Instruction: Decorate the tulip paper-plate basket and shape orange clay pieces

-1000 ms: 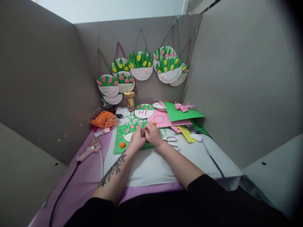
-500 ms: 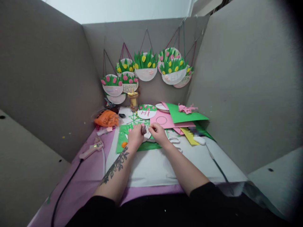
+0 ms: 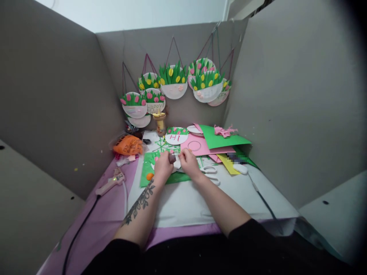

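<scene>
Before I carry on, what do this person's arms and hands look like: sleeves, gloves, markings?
Both sleeves, left and right, are plain black and leave the forearms uncovered. The left forearm bears a dark tattoo of leaves and flowers; no marking shows on the right one. The left hand and right hand are gloveless, with no watch or bracelet visible.

"HI" on tabletop plate [image 3: 176,139] and right hanging plate [image 3: 208,94], "HAPPY" (apparently) on left hanging plate [image 3: 155,106]

A black top [image 3: 183,258] is worn, with both forearms [image 3: 220,202] left bare by its sleeves [image 3: 249,236]; a dark leafy tattoo [image 3: 140,202] is carried on the left one.
</scene>
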`<state>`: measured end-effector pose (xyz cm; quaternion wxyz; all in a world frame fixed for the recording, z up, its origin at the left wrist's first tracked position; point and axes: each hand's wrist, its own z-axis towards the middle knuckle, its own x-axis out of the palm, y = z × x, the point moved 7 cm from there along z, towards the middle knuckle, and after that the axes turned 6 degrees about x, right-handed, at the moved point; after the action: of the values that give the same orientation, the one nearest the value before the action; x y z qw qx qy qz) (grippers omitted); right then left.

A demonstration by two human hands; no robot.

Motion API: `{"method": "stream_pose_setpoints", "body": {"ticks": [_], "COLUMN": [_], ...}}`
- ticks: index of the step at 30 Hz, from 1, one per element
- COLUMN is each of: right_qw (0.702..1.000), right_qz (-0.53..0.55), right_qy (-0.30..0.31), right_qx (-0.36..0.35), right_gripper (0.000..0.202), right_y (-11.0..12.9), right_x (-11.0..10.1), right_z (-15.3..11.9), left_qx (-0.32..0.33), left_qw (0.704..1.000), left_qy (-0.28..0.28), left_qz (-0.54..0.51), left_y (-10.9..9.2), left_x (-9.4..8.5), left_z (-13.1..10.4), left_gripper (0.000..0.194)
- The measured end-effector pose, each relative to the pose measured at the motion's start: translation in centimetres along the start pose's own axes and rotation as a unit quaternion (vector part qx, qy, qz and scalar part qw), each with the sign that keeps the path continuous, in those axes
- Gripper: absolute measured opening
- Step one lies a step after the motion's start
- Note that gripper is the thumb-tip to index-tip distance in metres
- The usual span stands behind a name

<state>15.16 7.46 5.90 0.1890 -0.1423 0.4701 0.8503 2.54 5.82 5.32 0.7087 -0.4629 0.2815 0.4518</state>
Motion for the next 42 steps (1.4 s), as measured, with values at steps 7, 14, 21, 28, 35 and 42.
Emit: {"method": "stream_pose_setpoints", "body": {"ticks": [7, 14, 21, 28, 35, 42], "right_qw": [0.988, 0.996, 0.990, 0.970, 0.998, 0.983], "right_qz": [0.150, 0.082, 0.012, -0.025, 0.039, 0.107], "right_qy": [0.033, 0.010, 0.036, 0.153, 0.007, 0.083], "right_qx": [0.033, -0.042, -0.139, -0.186, -0.041, -0.121], "right_gripper": [0.013, 0.018, 0.014, 0.019, 0.013, 0.015], "right_y": [-0.8, -0.1, 1.5, 2.9, 0.6, 2.0], "right_x": [-1.2, -1.8, -1.8, 0.0, -3.0, -3.6], "right_z": [0.5, 0.7, 0.2, -0.9, 0.9, 0.5], "left_qx": [0.033, 0.081, 0.102, 0.092, 0.095, -0.035], "left_qw": [0.999, 0.995, 0.987, 0.979, 0.968, 0.873], "left_qy": [-0.006, 0.028, 0.033, 0.034, 0.044, 0.117], "left_qz": [-0.042, -0.051, -0.124, -0.179, -0.229, -0.473], "left_y": [0.3, -0.2, -0.4, 0.2, -1.0, -0.3], "left_x": [-0.2, 0.5, 0.9, 2.2, 1.6, 2.5], "left_z": [0.1, 0.0, 0.1, 0.1, 0.5, 0.2], "left_gripper": [0.012, 0.015, 0.018, 0.018, 0.011, 0.029]}}
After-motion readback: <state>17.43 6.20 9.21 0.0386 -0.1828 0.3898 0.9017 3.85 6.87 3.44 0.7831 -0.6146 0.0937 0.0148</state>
